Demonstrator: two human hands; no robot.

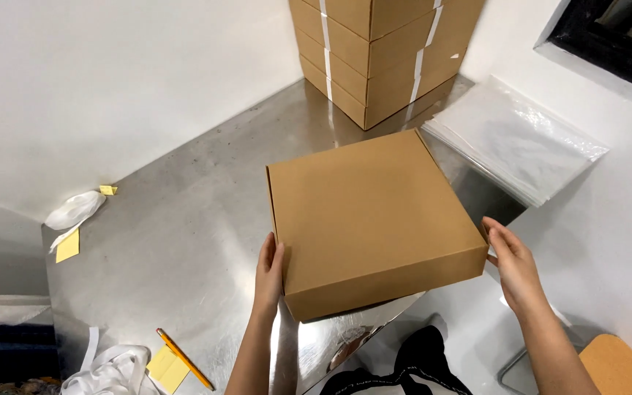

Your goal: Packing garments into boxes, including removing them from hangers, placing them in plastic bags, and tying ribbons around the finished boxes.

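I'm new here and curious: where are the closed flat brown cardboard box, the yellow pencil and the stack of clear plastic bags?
flat brown cardboard box (pixel 371 212), head view, middle of lid
yellow pencil (pixel 184 358), head view, mid-shaft
stack of clear plastic bags (pixel 513 139), head view, top sheet

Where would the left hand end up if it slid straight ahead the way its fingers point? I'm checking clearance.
The left hand already touches the cardboard box; its fingers run along the box's left side, so probably bare steel table beyond.
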